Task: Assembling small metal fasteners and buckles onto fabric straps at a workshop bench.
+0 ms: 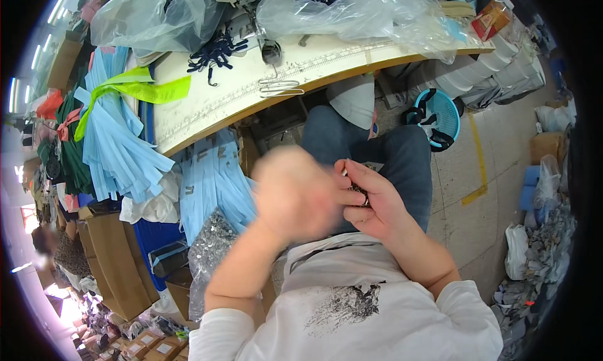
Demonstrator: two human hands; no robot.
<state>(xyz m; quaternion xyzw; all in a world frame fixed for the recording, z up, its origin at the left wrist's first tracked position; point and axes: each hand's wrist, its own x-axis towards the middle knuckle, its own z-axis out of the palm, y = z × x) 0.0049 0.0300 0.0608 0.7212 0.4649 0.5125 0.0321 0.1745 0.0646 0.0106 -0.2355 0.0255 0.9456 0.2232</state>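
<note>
Above my lap, my right hand (378, 204) is closed, pinching a small dark object with a pale, shiny end (357, 194) between thumb and fingers; its kind is too small to tell. My left hand (296, 194) is raised just beside it, smeared by motion, and its fingers cannot be made out. Over the sewing table's edge (226, 119) hangs a bent metal wire piece (281, 87). Light blue fabric strips (213, 182) hang below the table near my left forearm, with a clear bag of small shiny metal pieces (217, 251) underneath.
Dark blue straps (217, 54) lie on the table beside clear plastic bags (352, 16). More blue strips (116, 135) and a neon yellow band (135, 88) drape at left. A turquoise basket (445, 119) stands on the floor at right. Cardboard boxes (116, 260) stand at left.
</note>
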